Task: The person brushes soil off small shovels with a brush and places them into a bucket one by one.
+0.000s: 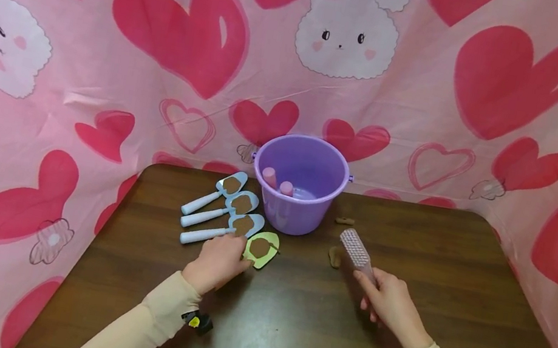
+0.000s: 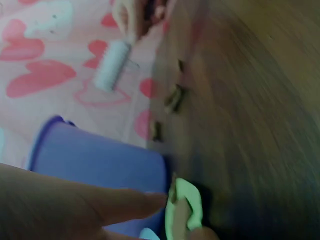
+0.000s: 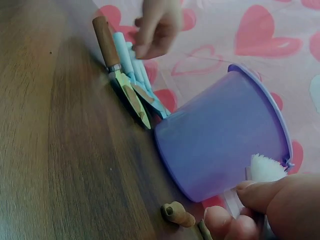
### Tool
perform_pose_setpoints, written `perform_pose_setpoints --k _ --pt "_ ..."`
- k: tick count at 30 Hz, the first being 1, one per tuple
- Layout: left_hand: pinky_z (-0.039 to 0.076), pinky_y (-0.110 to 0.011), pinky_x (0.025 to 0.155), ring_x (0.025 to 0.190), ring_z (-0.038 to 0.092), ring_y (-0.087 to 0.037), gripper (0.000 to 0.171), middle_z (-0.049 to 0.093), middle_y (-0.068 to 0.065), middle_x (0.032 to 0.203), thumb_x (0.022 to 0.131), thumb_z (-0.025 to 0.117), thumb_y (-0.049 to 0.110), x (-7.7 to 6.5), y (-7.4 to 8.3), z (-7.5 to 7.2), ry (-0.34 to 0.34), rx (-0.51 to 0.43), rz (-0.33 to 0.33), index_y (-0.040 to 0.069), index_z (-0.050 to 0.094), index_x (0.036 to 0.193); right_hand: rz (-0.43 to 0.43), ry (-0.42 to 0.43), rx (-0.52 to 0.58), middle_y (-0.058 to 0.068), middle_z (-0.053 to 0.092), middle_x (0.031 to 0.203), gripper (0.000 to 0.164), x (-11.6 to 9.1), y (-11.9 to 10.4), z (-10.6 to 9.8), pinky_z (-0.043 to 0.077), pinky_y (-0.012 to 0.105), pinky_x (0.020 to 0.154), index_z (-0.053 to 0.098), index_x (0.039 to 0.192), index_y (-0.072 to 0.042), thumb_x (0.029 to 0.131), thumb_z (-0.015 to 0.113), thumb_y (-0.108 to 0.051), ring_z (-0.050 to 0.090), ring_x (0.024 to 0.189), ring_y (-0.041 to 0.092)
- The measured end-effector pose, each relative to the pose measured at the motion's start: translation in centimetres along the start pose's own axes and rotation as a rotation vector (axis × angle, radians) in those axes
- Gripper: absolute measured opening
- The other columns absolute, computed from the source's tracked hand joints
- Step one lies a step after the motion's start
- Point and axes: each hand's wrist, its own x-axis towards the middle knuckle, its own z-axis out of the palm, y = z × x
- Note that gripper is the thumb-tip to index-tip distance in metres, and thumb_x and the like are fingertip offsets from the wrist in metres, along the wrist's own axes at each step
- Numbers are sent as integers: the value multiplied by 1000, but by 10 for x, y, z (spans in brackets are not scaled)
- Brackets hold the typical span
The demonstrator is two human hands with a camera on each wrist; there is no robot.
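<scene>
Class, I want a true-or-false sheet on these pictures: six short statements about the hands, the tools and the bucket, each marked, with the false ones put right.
1. The right hand holds a brush. True.
2. The left hand is close to the green trowel. True.
3. Two pink rod ends show inside the purple bucket. True.
4. The purple bucket is lying on its side. False: the head view shows it standing upright.
5. The green trowel has a blue handle. False: the right wrist view shows a brown handle.
6. In the head view, the brush is left of the purple bucket. False: it is to the right.
</scene>
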Motion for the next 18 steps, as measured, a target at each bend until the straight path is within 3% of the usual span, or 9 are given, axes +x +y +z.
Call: perform_pose_setpoints --k 6,11,18 --pt "42 -37 54 57 52 -15 46 48 3 55 83 84 31 -1 -13 12 -155 10 -48 19 48 58 -72 -25 -50 0 55 61 23 1 0 1 39 29 43 60 101 -7 104 64 -29 50 47 18" --pt "45 -38 55 57 53 -15 44 49 4 58 82 86 32 0 -19 17 -178 26 -51 20 49 61 -86 -5 -65 0 53 61 22 1 0 1 40 29 43 60 98 -8 104 64 -29 50 48 18" --pt "34 -34 53 56 43 -16 45 39 4 60 89 77 18 0 -20 19 -179 18 -41 19 42 61 -141 38 -124 0 50 68 22 3 2 3 38 27 49 64 99 -5 102 67 -27 48 56 15"
